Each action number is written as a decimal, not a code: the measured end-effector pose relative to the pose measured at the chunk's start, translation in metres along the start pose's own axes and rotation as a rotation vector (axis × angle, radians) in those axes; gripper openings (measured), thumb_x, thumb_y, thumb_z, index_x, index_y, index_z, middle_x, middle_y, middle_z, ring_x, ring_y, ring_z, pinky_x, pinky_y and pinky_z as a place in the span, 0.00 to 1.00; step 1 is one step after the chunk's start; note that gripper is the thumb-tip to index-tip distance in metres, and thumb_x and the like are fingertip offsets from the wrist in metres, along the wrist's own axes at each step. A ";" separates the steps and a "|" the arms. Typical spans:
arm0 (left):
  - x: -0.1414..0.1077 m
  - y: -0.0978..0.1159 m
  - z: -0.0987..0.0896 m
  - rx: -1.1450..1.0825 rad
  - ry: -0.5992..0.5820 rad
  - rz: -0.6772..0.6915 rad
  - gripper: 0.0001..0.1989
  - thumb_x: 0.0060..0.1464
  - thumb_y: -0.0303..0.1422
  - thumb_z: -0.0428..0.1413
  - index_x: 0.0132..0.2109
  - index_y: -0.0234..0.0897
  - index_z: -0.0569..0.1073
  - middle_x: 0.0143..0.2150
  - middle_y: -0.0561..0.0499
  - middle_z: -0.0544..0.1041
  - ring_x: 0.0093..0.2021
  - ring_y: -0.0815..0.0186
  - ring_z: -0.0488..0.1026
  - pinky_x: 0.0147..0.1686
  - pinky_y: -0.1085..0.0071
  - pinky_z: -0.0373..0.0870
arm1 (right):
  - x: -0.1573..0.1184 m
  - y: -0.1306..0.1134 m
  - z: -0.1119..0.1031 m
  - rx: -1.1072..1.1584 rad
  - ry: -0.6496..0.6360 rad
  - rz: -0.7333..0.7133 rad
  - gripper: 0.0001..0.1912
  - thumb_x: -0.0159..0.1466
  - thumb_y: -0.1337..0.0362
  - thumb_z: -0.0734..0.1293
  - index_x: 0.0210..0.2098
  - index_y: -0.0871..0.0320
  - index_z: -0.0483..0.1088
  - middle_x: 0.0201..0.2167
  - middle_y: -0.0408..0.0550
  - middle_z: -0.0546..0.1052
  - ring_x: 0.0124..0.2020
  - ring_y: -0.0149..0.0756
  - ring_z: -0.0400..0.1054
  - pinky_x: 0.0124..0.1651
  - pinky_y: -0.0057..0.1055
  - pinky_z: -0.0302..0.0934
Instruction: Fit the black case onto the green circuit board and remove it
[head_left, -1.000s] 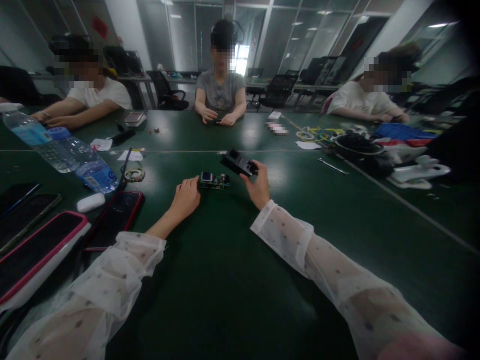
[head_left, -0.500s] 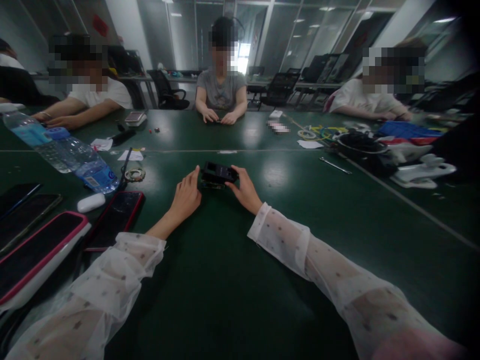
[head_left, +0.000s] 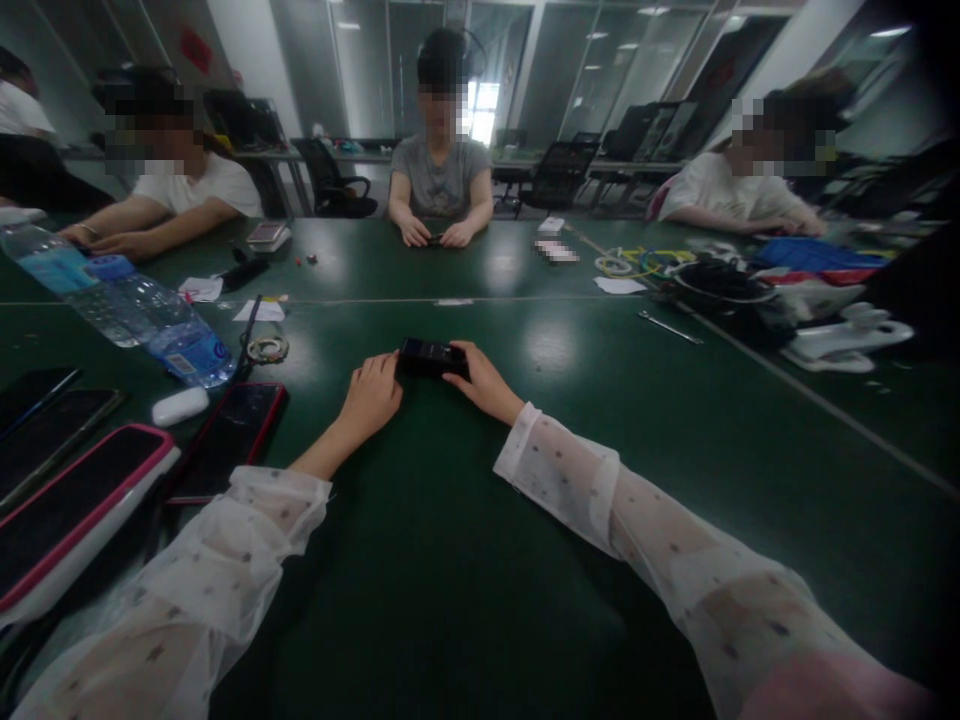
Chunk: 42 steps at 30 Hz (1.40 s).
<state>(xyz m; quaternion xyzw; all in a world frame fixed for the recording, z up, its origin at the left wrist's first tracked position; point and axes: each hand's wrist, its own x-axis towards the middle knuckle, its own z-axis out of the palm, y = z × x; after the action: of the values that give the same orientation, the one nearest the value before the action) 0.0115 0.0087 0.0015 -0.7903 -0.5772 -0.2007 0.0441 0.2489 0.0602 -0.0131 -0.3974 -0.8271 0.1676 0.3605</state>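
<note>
A small black box-shaped device (head_left: pixel 427 358) rests on the dark green table (head_left: pixel 450 520), in front of me at the middle. My right hand (head_left: pixel 484 383) grips its right end between thumb and fingers. At the device's left end is my left hand (head_left: pixel 373 392), its fingers bent together and their tips against the edge. What the left fingertips hold there, if anything, is too small to tell.
At left lie a red-edged phone (head_left: pixel 232 440), a pink-rimmed device (head_left: pixel 82 510), a white case (head_left: pixel 180 406) and water bottles (head_left: pixel 176 330). A wrench (head_left: pixel 670 327) and cluttered cables (head_left: pixel 637 262) are at right. Several people sit across the table.
The device has tipped so that its dark flat face shows and the lower parts seen before are hidden. My left fingers have come down slightly at its left end.
</note>
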 end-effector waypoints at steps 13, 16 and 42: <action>0.000 0.000 -0.001 -0.001 0.000 -0.018 0.22 0.61 0.27 0.46 0.61 0.28 0.63 0.59 0.37 0.70 0.59 0.52 0.65 0.57 0.52 0.65 | 0.000 -0.001 -0.001 0.028 -0.007 0.016 0.32 0.63 0.62 0.69 0.63 0.54 0.55 0.57 0.57 0.68 0.59 0.51 0.65 0.62 0.55 0.60; -0.001 0.000 -0.001 -0.006 0.009 -0.031 0.24 0.61 0.27 0.46 0.64 0.28 0.61 0.61 0.36 0.68 0.61 0.52 0.63 0.57 0.52 0.64 | 0.000 0.001 0.002 0.047 0.013 0.033 0.37 0.63 0.62 0.69 0.66 0.54 0.50 0.60 0.58 0.65 0.62 0.51 0.63 0.64 0.55 0.58; -0.002 -0.001 0.001 -0.008 -0.018 -0.007 0.22 0.63 0.28 0.45 0.62 0.28 0.64 0.63 0.36 0.66 0.63 0.51 0.62 0.58 0.51 0.64 | 0.002 0.008 -0.004 0.257 -0.009 0.144 0.30 0.59 0.62 0.73 0.57 0.54 0.61 0.54 0.54 0.73 0.57 0.46 0.69 0.61 0.52 0.62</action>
<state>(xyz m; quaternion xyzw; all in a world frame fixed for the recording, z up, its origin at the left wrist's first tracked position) 0.0100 0.0081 -0.0004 -0.7903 -0.5795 -0.1958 0.0352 0.2551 0.0671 -0.0137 -0.4056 -0.7698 0.2992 0.3916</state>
